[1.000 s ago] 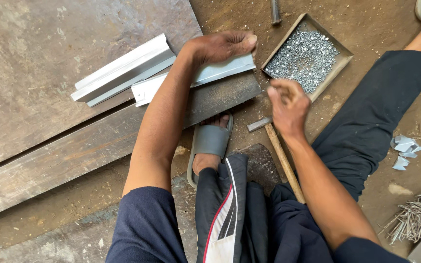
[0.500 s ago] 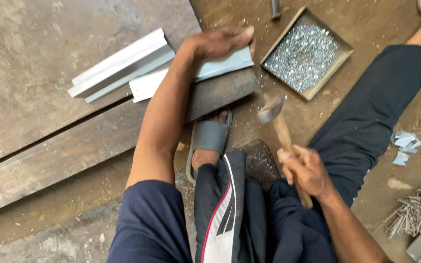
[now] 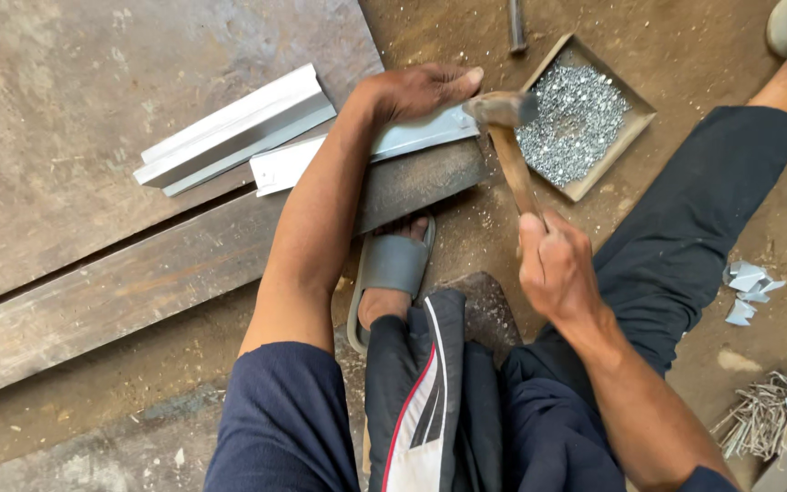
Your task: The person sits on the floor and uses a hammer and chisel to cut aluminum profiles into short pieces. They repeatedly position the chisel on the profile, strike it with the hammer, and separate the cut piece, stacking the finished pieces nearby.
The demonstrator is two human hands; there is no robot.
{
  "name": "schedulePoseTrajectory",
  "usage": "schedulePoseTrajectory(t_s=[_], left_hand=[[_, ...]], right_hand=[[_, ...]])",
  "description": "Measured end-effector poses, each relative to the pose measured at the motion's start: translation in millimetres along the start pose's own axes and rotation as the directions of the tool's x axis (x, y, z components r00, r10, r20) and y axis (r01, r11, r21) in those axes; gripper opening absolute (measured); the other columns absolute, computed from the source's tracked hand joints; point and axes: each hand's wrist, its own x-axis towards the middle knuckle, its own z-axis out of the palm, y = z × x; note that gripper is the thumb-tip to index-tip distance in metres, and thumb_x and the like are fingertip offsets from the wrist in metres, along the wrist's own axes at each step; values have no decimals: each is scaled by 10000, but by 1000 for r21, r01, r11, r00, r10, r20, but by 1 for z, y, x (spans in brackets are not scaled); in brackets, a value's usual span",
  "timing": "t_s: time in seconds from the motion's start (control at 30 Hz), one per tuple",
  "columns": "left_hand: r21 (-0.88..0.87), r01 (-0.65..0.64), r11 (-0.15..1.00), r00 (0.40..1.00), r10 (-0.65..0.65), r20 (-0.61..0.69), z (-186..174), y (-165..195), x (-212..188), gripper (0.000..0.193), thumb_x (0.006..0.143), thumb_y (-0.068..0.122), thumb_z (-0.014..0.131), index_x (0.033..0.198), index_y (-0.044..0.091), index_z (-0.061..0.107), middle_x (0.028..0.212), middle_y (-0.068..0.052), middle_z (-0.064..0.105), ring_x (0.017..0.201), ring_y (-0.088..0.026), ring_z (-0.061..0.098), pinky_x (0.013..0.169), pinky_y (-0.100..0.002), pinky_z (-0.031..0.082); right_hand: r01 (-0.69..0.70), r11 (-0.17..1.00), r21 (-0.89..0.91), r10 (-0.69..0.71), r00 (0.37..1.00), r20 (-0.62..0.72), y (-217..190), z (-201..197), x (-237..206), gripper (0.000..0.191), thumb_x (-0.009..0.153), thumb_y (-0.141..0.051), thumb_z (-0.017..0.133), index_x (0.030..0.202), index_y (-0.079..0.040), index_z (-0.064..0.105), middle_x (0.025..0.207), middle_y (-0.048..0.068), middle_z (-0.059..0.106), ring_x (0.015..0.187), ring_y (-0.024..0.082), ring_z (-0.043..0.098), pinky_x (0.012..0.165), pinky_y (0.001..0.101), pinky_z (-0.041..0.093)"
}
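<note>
Navy short sleeves (image 3: 284, 410), dark striped trousers (image 3: 421, 392), grey slipper (image 3: 392, 266).

Hammer (image 3: 506, 137) head on flat metal strip (image 3: 412, 139)
</note>
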Motion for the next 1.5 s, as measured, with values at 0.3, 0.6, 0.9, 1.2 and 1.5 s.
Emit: schedulePoseTrajectory(t_s=[0.3, 0.6, 0.9, 1.2, 1.5], left_hand=[[51, 67, 996, 997, -65, -33, -5, 2, 0, 849, 910, 796, 358, 1490, 193, 505, 1535, -107, 486, 1435, -305, 399, 1159, -408, 297], [-37, 64, 997, 997, -65, -32, -4, -3, -5, 787, 919, 758, 370, 1470, 222, 539, 1523, -102, 524, 1443, -283, 429, 1170, -394, 326], [40, 97, 995, 993, -93, -78, -8, 4, -9, 814, 918, 787, 345, 1491, 227, 490, 1537, -92, 495, 1441, -308, 422, 1180, -415, 303], [7, 69, 998, 996, -69, -48, -8, 3, -11, 798, 917, 761, 353, 1460, 208, 541, 1488, -89, 557, 1407, -295, 482, 1160, -395, 353], [40, 38, 998, 998, -35, -55, -13, 3, -14, 743, 965, 739, 370, 1438, 203, 570, 1454, -125, 550, 1376, -340, 466, 1122, -455, 342]], right_hand=[[12, 1000, -2, -12, 999, 44, -4, -2, 10, 344, 1100, -121, 473, 813, 29, 587, 748, 171, 589, 649, 316, 598, 621, 410, 464], [44, 926, 375, 4, 992, -127, -6, -20, -21, 397, 1147, -240, 424, 870, 9, 563, 741, 72, 573, 580, 112, 515, 510, 242, 407], [115, 993, 8, -115, 993, -28, 27, 28, 10, 418, 1147, -157, 500, 752, -27, 534, 659, 64, 512, 595, 159, 497, 571, 327, 375], [438, 687, 579, -93, 844, -528, -11, -67, -32, 431, 1058, -543, 518, 906, -139, 502, 697, 36, 475, 489, 155, 437, 465, 285, 391], [-395, 799, 453, 396, 913, 98, 64, 27, -3, 502, 1130, -329, 401, 741, -52, 556, 552, 23, 510, 465, 146, 493, 434, 314, 392]])
